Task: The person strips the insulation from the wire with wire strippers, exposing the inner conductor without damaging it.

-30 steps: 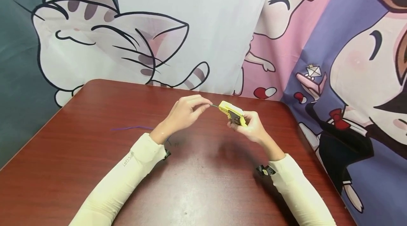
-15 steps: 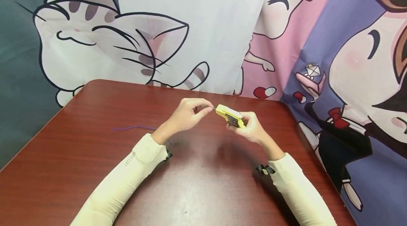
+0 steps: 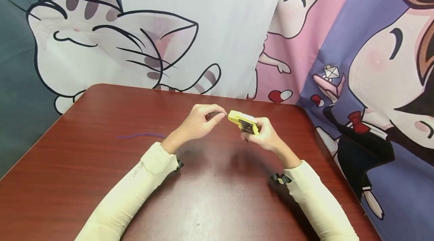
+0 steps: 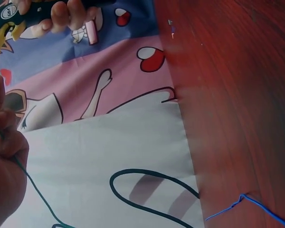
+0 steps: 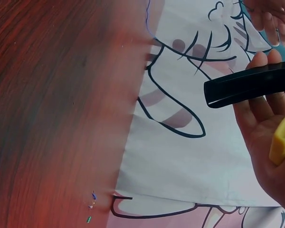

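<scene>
In the head view my left hand (image 3: 198, 123) pinches a thin wire between thumb and fingers, just left of the tool's tip. The left wrist view shows this green wire (image 4: 38, 191) trailing down from the hand. My right hand (image 3: 266, 135) grips a yellow and black wire stripper (image 3: 242, 121) above the table, its nose pointing at the left fingertips. A short piece of wire bridges the fingertips and the nose; how far it enters is hidden. In the right wrist view the fingers curl round the stripper's black handle (image 5: 249, 85).
A bluish-purple wire (image 3: 140, 135) lies on the reddish-brown table (image 3: 217, 196), partly behind the left forearm. Small blue and green scraps (image 5: 89, 219) lie near the far edge. A cartoon-printed cloth (image 3: 203, 26) hangs behind the table.
The stripper has come slightly left and the left fingertips slightly nearer its nose, so less wire shows between them. Both hands keep their grip.
</scene>
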The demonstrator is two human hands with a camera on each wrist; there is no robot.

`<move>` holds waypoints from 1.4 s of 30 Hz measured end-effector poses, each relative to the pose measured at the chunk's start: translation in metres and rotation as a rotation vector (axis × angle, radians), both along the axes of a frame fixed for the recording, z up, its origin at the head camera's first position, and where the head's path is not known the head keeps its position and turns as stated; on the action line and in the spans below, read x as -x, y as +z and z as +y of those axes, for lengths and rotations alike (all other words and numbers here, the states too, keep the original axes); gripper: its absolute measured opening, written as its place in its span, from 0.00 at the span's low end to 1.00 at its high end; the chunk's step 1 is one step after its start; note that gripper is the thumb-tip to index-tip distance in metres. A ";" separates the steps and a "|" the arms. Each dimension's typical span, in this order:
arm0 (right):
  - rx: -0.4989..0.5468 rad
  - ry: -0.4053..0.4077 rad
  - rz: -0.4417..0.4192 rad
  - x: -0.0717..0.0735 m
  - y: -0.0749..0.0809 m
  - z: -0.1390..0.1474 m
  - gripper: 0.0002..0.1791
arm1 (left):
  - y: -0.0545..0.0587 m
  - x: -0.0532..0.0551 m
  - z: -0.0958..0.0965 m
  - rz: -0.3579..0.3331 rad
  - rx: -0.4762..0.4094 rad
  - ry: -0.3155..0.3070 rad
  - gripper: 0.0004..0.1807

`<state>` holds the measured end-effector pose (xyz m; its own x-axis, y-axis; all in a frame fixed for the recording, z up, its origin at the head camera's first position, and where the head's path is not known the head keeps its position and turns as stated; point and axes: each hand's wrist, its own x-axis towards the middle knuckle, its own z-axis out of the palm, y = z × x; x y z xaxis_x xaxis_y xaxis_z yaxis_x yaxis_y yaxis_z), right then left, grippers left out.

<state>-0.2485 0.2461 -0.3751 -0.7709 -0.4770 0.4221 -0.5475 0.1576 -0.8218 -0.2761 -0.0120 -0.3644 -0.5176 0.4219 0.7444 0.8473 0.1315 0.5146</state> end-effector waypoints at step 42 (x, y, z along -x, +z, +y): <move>-0.042 -0.048 0.065 -0.015 0.009 -0.006 0.13 | -0.003 -0.002 0.002 0.003 -0.004 0.029 0.05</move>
